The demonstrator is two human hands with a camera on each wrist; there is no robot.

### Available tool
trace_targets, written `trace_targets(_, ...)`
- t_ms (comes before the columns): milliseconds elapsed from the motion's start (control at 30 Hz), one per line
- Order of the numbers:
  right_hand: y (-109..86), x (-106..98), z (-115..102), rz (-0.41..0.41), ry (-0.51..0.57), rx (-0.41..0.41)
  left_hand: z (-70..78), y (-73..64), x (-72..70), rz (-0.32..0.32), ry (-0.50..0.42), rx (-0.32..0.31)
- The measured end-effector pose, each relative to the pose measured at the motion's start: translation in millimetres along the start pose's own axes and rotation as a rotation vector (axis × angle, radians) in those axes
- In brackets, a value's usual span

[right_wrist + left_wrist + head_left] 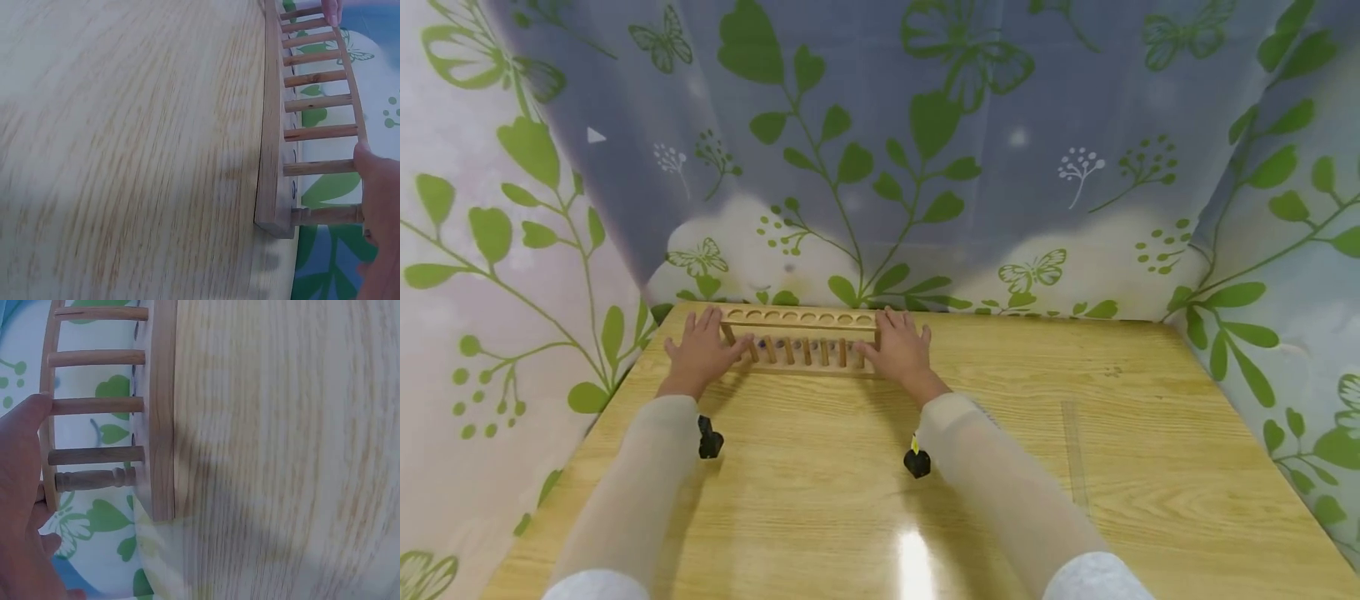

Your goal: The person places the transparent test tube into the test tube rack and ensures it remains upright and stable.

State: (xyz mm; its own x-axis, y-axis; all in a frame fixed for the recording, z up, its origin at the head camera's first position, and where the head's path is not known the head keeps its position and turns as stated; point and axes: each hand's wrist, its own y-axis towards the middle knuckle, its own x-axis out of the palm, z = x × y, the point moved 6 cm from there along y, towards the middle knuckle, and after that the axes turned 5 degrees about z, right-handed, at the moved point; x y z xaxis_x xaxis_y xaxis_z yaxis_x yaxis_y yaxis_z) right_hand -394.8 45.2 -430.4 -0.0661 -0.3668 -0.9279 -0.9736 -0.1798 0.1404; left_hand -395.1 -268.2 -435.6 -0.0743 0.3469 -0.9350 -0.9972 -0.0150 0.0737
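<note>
A wooden test tube rack (pixel 801 326) stands upright at the far edge of the table, with a row of round holes in its top rail and upright pegs below. No tubes are visible in it. My left hand (pixel 698 358) holds the rack's left end, and in the left wrist view the thumb (pixel 34 409) lies against the top rail with fingers curled behind. At the opposite end, my right hand (pixel 901 350) grips the same rail. The right wrist view shows its thumb (pixel 365 156) on the rail's near side, while the other fingers are mostly hidden.
Patterned cloth (pixel 880 192) with green leaves and butterflies hangs right behind the rack and along both sides. A strip of clear tape (pixel 1073 454) lies on the wooden table (pixel 820 492) at the right. Small black devices (pixel 917 461) sit at both wrists.
</note>
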Motion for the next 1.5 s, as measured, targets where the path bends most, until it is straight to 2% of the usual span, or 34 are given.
trace_targets(267, -1.4, 1, -3, 0.017, -0.071, 0.042, 3.2, -7.2, 1.9, 0.046, -0.024, -0.029)
trace_targets(467, 1.2, -1, -6, 0.039, -0.083, 0.039, 8.4, -9.5, -5.3, 0.074, -0.036, -0.032)
trace_targets(600, 4.4, -3, -10, 0.016, -0.1, 0.043, 7.3, -8.7, -8.5, 0.092, -0.025, -0.046)
trace_targets(767, 6.1, -4, -12, -0.01, -0.123, 0.048, 5.0, -7.9, -6.1, 0.091, -0.073, -0.072)
trace_targets(1133, 0.9, -7, -6, 0.028, -0.128, 0.052, 10.2, -8.5, 3.7, 0.072, -0.16, -0.114)
trace_targets(1333, -0.4, -7, -7, 0.038, -0.118, 0.044, 9.3, -11.9, 4.2, 0.08, -0.129, -0.133)
trace_targets(1500, 0.5, -7, -7, 0.054, -0.102, 0.047, 10.0, -15.2, 2.4, 0.087, -0.143, -0.144)
